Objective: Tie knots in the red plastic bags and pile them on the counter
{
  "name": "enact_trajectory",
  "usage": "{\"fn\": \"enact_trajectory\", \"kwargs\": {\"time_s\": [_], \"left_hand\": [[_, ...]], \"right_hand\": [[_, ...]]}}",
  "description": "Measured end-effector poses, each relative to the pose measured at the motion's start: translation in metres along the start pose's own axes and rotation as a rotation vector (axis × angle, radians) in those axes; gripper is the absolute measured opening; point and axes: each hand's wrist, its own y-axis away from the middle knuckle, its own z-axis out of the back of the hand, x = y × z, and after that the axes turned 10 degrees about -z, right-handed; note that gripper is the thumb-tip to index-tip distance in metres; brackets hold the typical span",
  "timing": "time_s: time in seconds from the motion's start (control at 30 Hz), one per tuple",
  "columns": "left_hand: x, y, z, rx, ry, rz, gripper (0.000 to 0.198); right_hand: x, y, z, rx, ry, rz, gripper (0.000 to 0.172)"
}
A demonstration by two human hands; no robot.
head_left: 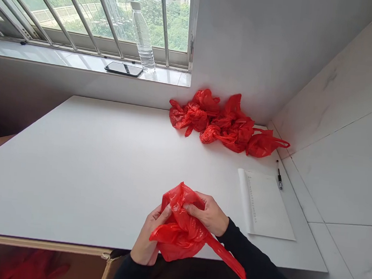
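A crumpled red plastic bag [184,227] is held up between both hands, over the table's front edge. My left hand [149,234] grips its left side, thumb lying on top of the film. On the upper right, my right hand [210,214] pinches the bag between thumb and fingers. One long handle strip hangs down to the lower right, below the right wrist. Folds of the plastic hide some of the fingertips. At the back of the table lies a heap of bunched red plastic bags [228,126], some of them knotted.
The white table [87,169] meets a tiled wall on the right. A notepad [268,204] and a pen [279,177] lie there. On the windowsill are a phone [123,69] and a water bottle [143,39]. An open cardboard box [84,265] holds red plastic, lower left.
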Motion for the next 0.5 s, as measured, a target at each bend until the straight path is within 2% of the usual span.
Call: {"fn": "enact_trajectory", "kwargs": {"time_s": [0.13, 0.33, 0.5], "left_hand": [[0.0051, -0.006, -0.0008, -0.039, -0.012, -0.107, 0.04], [-0.0017, 0.0007, -0.0047, -0.079, 0.075, -0.07, 0.039], [0.0001, -0.0011, 0.001, -0.041, 0.063, -0.116, 0.052]], "right_hand": [[-0.001, 0.0016, -0.0002, 0.003, -0.012, -0.018, 0.037], [-0.0038, -0.0034, 0.0008, -0.083, -0.05, 0.001, 0.036], [0.0006, -0.0053, -0.0041, -0.06, -0.069, 0.076, 0.037]]}}
